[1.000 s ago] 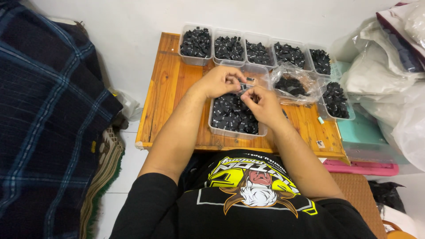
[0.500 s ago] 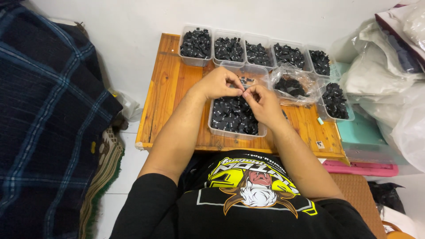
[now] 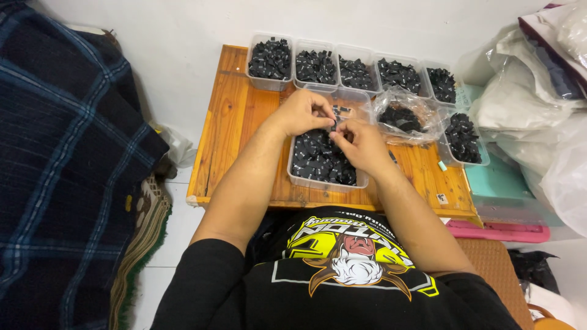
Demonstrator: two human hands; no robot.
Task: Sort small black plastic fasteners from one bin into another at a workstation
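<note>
My left hand (image 3: 304, 113) and my right hand (image 3: 361, 145) meet over a clear plastic tub (image 3: 295, 177) filled with small black parts (image 3: 318, 160). Fingertips of both hands pinch one small black part (image 3: 335, 124) between them, held just above the tub. The tub stands on a low wooden table (image 3: 235, 122), right in front of my body. Details of the pinched part are too small to make out.
A row of several clear tubs of black parts (image 3: 354, 72) lines the table's far edge by the white wall. A clear plastic bag of black parts (image 3: 405, 117) and another tub (image 3: 463, 137) sit at right. White bags (image 3: 538, 110) pile at right; a dark plaid blanket (image 3: 61, 159) lies left.
Both hands stay together above the tub; the fingers shift slightly on the small part. Nothing else has moved.
</note>
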